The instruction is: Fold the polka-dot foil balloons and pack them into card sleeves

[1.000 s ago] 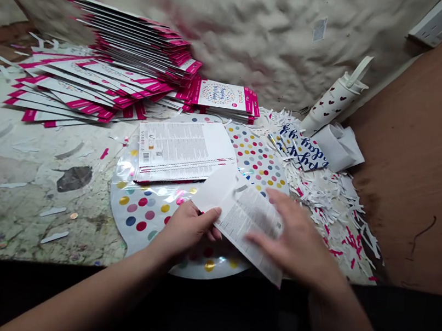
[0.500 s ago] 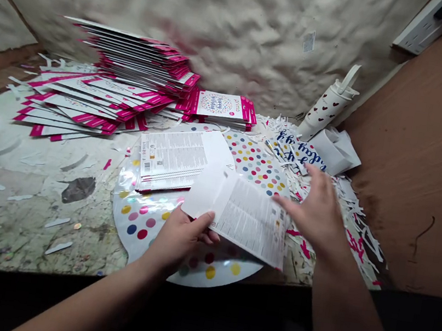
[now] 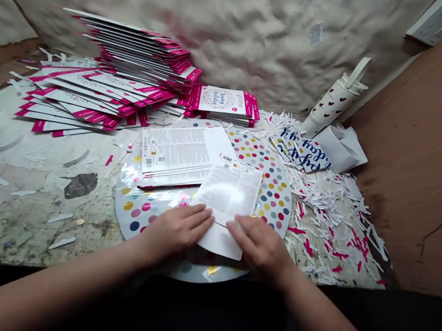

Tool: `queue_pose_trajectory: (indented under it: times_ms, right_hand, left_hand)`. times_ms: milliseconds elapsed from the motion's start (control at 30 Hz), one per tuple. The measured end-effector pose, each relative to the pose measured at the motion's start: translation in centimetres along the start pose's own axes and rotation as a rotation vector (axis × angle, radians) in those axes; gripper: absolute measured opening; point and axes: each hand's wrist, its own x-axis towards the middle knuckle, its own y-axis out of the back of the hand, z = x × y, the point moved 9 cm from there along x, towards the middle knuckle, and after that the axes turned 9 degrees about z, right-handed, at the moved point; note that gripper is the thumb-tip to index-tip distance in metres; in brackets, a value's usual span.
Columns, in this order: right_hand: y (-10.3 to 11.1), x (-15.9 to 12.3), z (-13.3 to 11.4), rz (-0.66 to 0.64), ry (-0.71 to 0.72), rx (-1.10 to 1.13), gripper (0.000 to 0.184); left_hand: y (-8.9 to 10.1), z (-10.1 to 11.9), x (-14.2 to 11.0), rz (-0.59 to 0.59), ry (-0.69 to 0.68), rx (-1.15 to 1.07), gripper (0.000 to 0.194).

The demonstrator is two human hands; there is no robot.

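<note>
A printed card [image 3: 232,189] with fine text and a blank white flap lies tilted in front of me, bent along a crease between the two parts. My left hand [image 3: 180,228] grips its left edge, fingers on top and the thumb hidden. From the other side my right hand [image 3: 262,246] holds the right edge near the same crease, fingertips on the card. Just behind it is a stack of similar printed cards [image 3: 177,150], text side up. Both stack and card are over a round, shiny foil sheet with coloured dots [image 3: 277,196].
Tall piles of pink-and-white packs [image 3: 137,56] stand at the back left, with a smaller pack stack [image 3: 222,102] beside them. At the back right are a white tumbler with hearts [image 3: 333,105] and folded lettered foil [image 3: 306,150]. Paper scraps [image 3: 330,209] litter the table's right side.
The card has turned and now points its printed part away from me. My right hand has come down from the right onto its edge; my left hand has shifted its grip.
</note>
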Motion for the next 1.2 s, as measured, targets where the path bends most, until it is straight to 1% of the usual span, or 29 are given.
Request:
queue_pose_trajectory:
  times_ms: [67,100,133,200,267,333,367,400,433,467,533,567,600,633,700,733,767,800,867,900,933,967,1000,1033,1067,1100,1200]
  right_hand:
    - [-0.8,-1.2,-2.2,-0.066,0.052,-0.023,0.034]
    - [-0.9,-1.5,-2.9,-0.089,0.039,-0.023,0.032]
    - [-0.9,-1.7,-3.1,-0.102,-0.006,-0.008,0.03]
    - [-0.9,-1.7,-2.2,-0.126,-0.175,0.08,0.025]
    - [-1.3,-1.5,-0.3,-0.169,-0.398,0.205,0.019]
    - [-2.0,-1.6,1.8,-0.247,-0.607,0.283,0.016]
    - [-2.2,-1.6,2.7,-0.283,-0.684,0.274,0.012]
    - [-2.2,-1.5,3.4,-0.302,-0.728,0.226,0.008]
    - [-2.0,-1.2,3.8,-0.308,-0.726,0.156,0.006]
    - [-1.8,-0.7,3.8,-0.311,-0.678,0.088,0.012]
    - [-2.0,0.4,2.5,-0.35,-0.497,0.008,0.026]
    - [-2.5,0.7,1.5,-0.398,-0.403,-0.001,0.033]
    - [-3.1,0.7,0.6,-0.459,-0.328,-0.008,0.041]
    - [-3.7,0.6,0.0,-0.52,-0.281,-0.036,0.048]
    - [-4.5,0.5,-0.5,-0.59,-0.228,-0.157,0.054]
    - [-4.5,0.6,-0.6,-0.584,-0.202,-0.227,0.054]
    - [-4.2,1.0,-0.7,-0.551,-0.175,-0.293,0.051]
    - [-3.7,1.5,-0.9,-0.491,-0.148,-0.347,0.047]
    - [-2.0,2.5,-1.6,-0.324,-0.093,-0.405,0.04]
    - [-1.1,3.0,-2.1,-0.232,-0.064,-0.412,0.037]
    - [-0.2,3.4,-2.7,-0.142,-0.037,-0.41,0.035]
    - [0.5,3.7,-3.4,-0.061,-0.014,-0.399,0.032]
    - [1.0,3.8,-4.0,0.005,0.0,-0.387,0.03]
    - [1.3,3.9,-4.5,0.052,0.004,-0.376,0.029]
    - [1.3,3.9,-4.8,0.083,-0.002,-0.367,0.028]
    - [1.3,3.8,-5.1,0.106,-0.013,-0.358,0.027]
    - [1.4,3.5,-5.1,0.136,-0.049,-0.29,0.027]
  left_hand:
    - [-1.7,1.2,-0.9,-0.085,0.018,0.015,0.032]
    - [-2.2,1.7,-1.1,-0.11,0.023,0.005,0.031]
    - [-2.3,2.1,-1.2,-0.113,0.032,-0.02,0.03]
    - [-1.9,1.9,-0.9,-0.093,0.088,-0.116,0.025]
    - [-2.0,0.4,-0.3,-0.138,0.232,-0.234,0.019]
    - [-2.8,-1.8,0.0,-0.242,0.427,-0.276,0.019]
    - [-3.2,-3.0,0.0,-0.291,0.516,-0.26,0.02]
    - [-3.4,-4.1,0.1,-0.326,0.589,-0.232,0.023]
    - [-3.6,-5.1,0.1,-0.357,0.644,-0.208,0.026]
    - [-3.8,-6.0,0.2,-0.387,0.68,-0.2,0.027]
    - [-4.6,-7.0,0.2,-0.482,0.71,-0.268,0.021]
    - [-4.9,-7.3,0.1,-0.528,0.717,-0.321,0.016]
    - [-4.9,-7.5,0.1,-0.547,0.721,-0.364,0.013]
    - [-4.6,-7.7,0.3,-0.524,0.719,-0.384,0.014]
    - [-3.0,-7.9,0.9,-0.375,0.73,-0.354,0.019]
    - [-2.2,-7.8,1.0,-0.307,0.76,-0.349,0.017]
    - [-1.9,-7.3,0.7,-0.294,0.818,-0.404,0.013]
    - [-2.4,-6.4,-0.1,-0.343,0.909,-0.54,0.017]
    - [-4.1,-3.3,-1.8,-0.48,1.156,-0.996,0.032]
    - [-4.5,-1.9,-2.2,-0.468,1.276,-1.233,0.036]
    - [-4.8,-1.3,-2.4,-0.379,1.382,-1.416,0.036]
    - [-4.9,-1.3,-2.5,-0.237,1.469,-1.525,0.034]
    - [-5.0,-1.7,-2.6,-0.083,1.536,-1.567,0.03]
    - [-5.2,-2.1,-2.9,0.038,1.586,-1.573,0.026]
    - [-5.4,-2.3,-3.1,0.113,1.628,-1.575,0.022]
    - [-5.8,-2.4,-3.3,0.159,1.669,-1.595,0.018]
    - [-6.7,-1.8,-3.5,0.27,1.778,-1.771,0.009]
